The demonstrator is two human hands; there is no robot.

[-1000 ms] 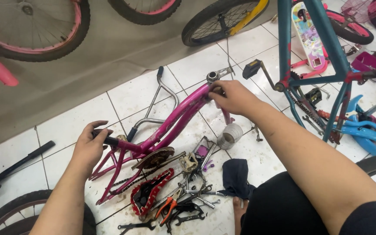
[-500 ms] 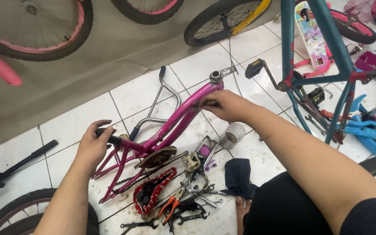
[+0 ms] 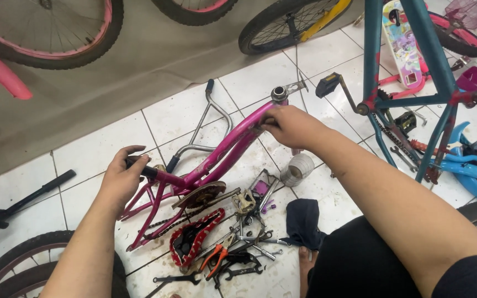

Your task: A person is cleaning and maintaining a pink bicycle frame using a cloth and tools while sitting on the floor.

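A small pink bicycle frame [image 3: 224, 150] lies on the white tiled floor [image 3: 183, 110], with no wheels on it. My left hand [image 3: 121, 177] grips its black seat tube end at the left. My right hand [image 3: 291, 126] holds the frame's top tubes just below the silver head tube [image 3: 279, 92]. A rusty chainring and crank [image 3: 201, 194] sit at the frame's middle. Silver handlebars [image 3: 208, 118] lie on the floor behind the frame.
Pliers with orange grips [image 3: 215, 258], wrenches, a pedal, a red-and-black saddle [image 3: 190, 237], a tape roll [image 3: 297, 167] and a dark cloth [image 3: 303, 221] lie near my knee. A teal bike frame [image 3: 415, 72] stands at right. Wheels and tyres ring the area.
My right hand has slid down from the head tube onto the top tubes. The left hand stays on the seat tube end. The view has shifted slightly.
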